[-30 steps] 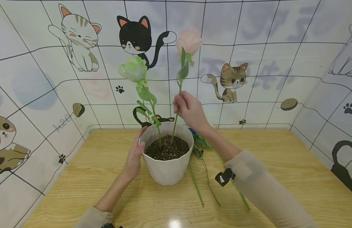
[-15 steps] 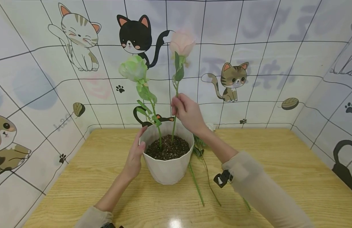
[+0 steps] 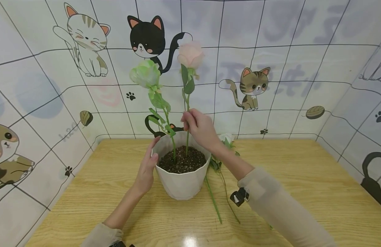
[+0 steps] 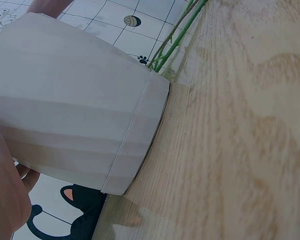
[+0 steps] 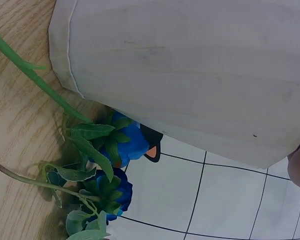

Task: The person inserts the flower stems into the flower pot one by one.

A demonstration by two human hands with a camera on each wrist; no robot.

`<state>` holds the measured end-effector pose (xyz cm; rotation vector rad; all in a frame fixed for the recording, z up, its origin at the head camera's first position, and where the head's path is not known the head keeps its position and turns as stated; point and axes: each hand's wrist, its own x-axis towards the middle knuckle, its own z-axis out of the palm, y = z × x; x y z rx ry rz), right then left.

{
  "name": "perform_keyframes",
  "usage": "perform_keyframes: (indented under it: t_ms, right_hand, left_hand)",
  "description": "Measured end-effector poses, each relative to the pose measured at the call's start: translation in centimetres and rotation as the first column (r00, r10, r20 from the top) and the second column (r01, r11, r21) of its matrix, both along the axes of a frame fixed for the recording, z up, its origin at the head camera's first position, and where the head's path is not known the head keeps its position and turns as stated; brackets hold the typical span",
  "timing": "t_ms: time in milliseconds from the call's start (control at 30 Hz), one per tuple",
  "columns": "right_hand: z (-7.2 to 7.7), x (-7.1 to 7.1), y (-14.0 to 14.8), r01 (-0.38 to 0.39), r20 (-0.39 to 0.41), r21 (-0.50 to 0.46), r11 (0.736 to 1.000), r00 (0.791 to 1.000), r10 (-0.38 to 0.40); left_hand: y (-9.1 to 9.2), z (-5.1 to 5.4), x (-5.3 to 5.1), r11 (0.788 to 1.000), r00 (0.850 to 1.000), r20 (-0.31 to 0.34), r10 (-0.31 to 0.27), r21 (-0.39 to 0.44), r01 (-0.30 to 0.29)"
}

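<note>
One flower point(image 3: 190, 55) is pale pink and the pot point(image 3: 182, 186) white

The pot point(image 3: 182, 185) is standing on the table point(image 3: 166, 224), a little left of its middle, with the wall point(image 3: 203, 20) rising behind. Soil point(image 3: 182, 164) is lying inside, below the rim, and two flowers are standing in it: the left-hand flower point(image 3: 145, 73) is leaning leftward, the right-hand flower point(image 3: 191, 55) rising just to its right. The left hand point(image 3: 145, 173) is resting against the pot's left side; the right hand point(image 3: 201, 128) is pinching the right-hand flower's stem above the pot. Loose flowers point(image 5: 120, 190) are lying on the table to the pot's right, stems pointing toward the person, with another bloom point(image 3: 226, 138) lying beyond the right forearm point(image 3: 235, 161), near the wall.
</note>
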<state>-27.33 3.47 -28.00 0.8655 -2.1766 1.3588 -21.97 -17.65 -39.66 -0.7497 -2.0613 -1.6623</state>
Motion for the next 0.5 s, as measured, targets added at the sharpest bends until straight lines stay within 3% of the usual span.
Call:
perform_keyframes:
  t_ms: [500]
  right_hand:
    - [-1.1,0.0,-0.2,-0.007,-0.023,0.069,0.998,1.000,0.009]
  left_hand:
    - [0.0,0.1,0.0,1.000,1.000,0.007,-0.003,0.007,0.003]
